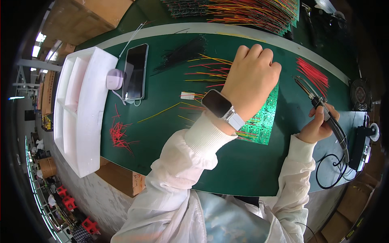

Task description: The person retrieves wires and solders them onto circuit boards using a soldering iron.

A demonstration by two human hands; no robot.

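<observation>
My left hand (253,77), with a watch at the wrist, is curled closed above a green circuit board panel (265,121). Its fingertips face away, so whatever they pinch is hidden. Red and yellow wires (208,73) stick out leftward from the panel beneath the hand and forearm. At the right, my right hand (318,125) grips a soldering iron (330,119), its tip pointing up and left, apart from the panel. A bundle of red wires (314,77) lies just beyond that tip.
A white foam tray (91,109) with compartments stands at the left, beside a phone (135,73) and a pale earbud case (114,79). Black wires (182,52) and short red wires (119,133) lie on the green mat. Wired boards (255,16) are stacked at the back. A black cable (320,174) loops at right.
</observation>
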